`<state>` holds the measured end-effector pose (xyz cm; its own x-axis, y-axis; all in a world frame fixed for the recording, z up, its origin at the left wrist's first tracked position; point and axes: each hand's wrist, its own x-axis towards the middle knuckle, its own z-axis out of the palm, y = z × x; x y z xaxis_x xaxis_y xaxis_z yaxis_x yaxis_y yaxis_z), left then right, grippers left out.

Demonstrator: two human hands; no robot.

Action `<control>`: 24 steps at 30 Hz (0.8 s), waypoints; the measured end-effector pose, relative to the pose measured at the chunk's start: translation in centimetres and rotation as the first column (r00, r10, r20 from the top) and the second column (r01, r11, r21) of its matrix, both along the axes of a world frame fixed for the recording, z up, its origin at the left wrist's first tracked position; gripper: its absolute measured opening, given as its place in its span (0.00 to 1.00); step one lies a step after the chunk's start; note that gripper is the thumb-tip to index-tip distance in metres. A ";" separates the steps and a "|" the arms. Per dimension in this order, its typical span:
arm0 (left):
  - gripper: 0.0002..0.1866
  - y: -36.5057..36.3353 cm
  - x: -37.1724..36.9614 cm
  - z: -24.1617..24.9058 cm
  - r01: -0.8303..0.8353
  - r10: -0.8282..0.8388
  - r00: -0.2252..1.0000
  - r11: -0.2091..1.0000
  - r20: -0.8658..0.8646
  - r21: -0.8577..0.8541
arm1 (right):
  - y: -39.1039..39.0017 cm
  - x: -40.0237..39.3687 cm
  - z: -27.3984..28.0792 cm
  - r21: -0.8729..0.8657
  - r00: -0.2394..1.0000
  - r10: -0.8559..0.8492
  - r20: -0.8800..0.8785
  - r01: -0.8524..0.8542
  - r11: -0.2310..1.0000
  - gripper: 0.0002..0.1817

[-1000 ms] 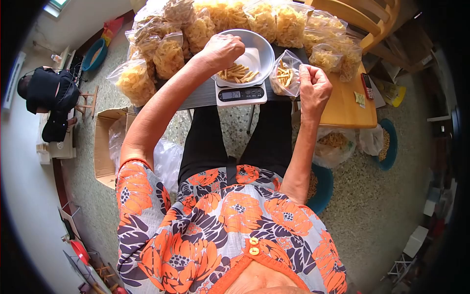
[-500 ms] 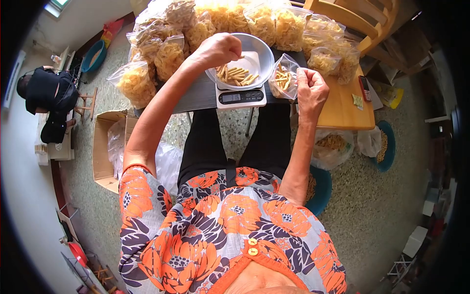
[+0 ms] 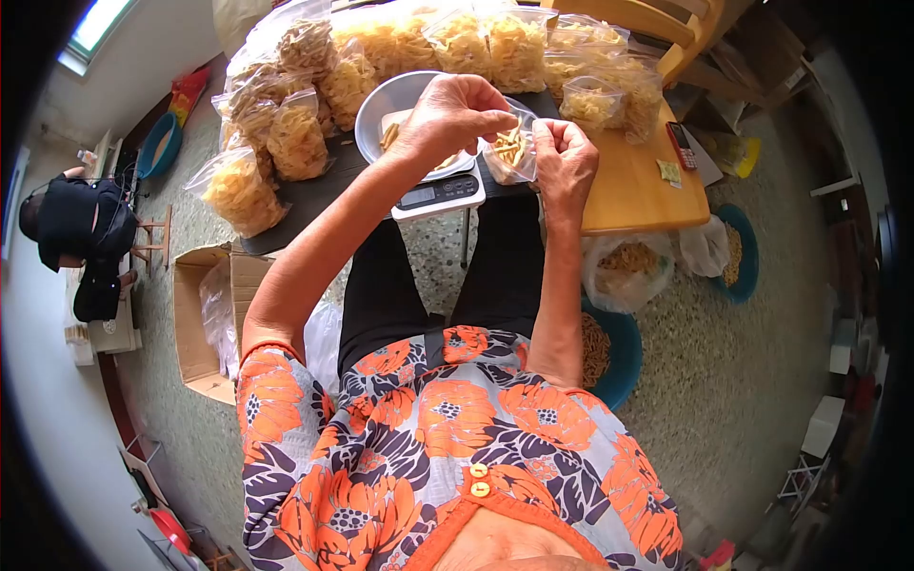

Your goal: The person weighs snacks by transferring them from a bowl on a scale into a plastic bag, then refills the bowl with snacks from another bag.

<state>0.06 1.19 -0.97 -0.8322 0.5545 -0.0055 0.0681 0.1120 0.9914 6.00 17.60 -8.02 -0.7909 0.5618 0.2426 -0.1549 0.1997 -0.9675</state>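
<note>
The grip of the right hand (image 3: 565,167) is clamped on the upper right edge of a small clear zip bag (image 3: 507,162), whose body sits just to the left of that grip, at the near edge of the dark bench (image 3: 309,204). The left hand (image 3: 452,119) crosses over the clear plastic bowl (image 3: 373,107), its fingertips drawn together just beside the bag's mouth; whether anything lies between them I cannot tell. Beneath its wrist are short tan sticks (image 3: 388,135) in the bowl, which rests on a kitchen scale (image 3: 447,193) nearer the person. Beyond the grips stand larger bags of pale yellow strips (image 3: 514,52), and to the right of the right grip is the light wooden bench (image 3: 633,205). The small bag looks light, its film limp and rather slick, so it would sag or fold shut if pinched loosely; the rim, well above the contents, seems the best hold, with thumb and forefinger on one side keeping the mouth spread. The sticks look dry, stiff and light, likely to snap under a hard squeeze and roll against each other; a few taken gently around their middles should handle well.
</note>
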 end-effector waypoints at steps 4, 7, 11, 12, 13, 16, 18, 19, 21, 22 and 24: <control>0.08 -0.3 -0.2 -0.1 -0.035 -0.013 0.922 0.992 -0.386 -0.118 | 0.5 -0.1 -0.1 -0.018 1.000 -0.011 -0.003 0.011 1.000 0.09; 0.13 -1.1 0.3 0.3 0.101 -0.289 0.792 0.931 -0.538 -0.351 | 0.9 0.1 -0.2 -0.017 1.000 -0.018 -0.003 0.018 1.000 0.10; 0.11 -1.0 1.1 -0.1 0.045 -0.410 0.642 0.864 -0.648 -0.501 | 1.4 -0.1 -0.5 -0.055 1.000 0.002 -0.012 -0.003 0.998 0.10; 0.09 -0.9 0.7 -0.5 0.021 -0.429 0.579 0.858 -0.693 -0.514 | 1.4 -0.3 -0.5 -0.046 1.000 -0.006 -0.011 0.006 0.999 0.10; 0.07 -0.7 0.2 -0.7 -0.004 -0.448 0.510 0.852 -0.734 -0.523 | 1.5 -0.4 -0.4 -0.045 1.000 -0.007 -0.002 0.007 0.999 0.10; 0.05 0.1 -1.0 -0.7 0.043 -0.434 0.514 0.874 -0.740 -0.484 | 2.1 -0.3 1.0 -0.006 1.000 0.005 -0.020 -0.005 1.000 0.10; 0.07 0.9 -1.8 -0.3 0.119 -0.415 0.507 0.902 -0.755 -0.416 | 3.2 -0.3 2.1 0.050 0.999 -0.019 -0.037 0.021 0.999 0.10; 0.07 1.1 -2.1 -0.1 0.145 -0.390 0.512 0.917 -0.765 -0.371 | 3.6 -0.4 2.5 0.098 0.997 -0.036 -0.062 0.042 0.994 0.10; 0.07 1.1 -2.3 0.5 0.140 -0.360 0.507 0.931 -0.783 -0.338 | 4.3 -0.2 3.7 0.067 0.996 -0.034 -0.087 0.040 0.997 0.10; 0.06 1.2 -2.2 1.0 0.135 -0.336 0.496 0.941 -0.801 -0.311 | 4.5 0.1 4.5 0.084 0.994 -0.027 -0.109 0.037 0.996 0.10; 0.06 1.0 -1.5 2.4 0.135 -0.341 0.494 0.939 -0.800 -0.317 | 4.4 0.7 6.0 0.147 0.989 -0.021 -0.147 0.042 0.988 0.09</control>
<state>-1.48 2.17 1.45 -0.3410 0.8038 0.4874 0.9004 0.1302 0.4152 6.69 21.97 -2.00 -0.7239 0.5347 0.4360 -0.2824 0.3469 -0.8944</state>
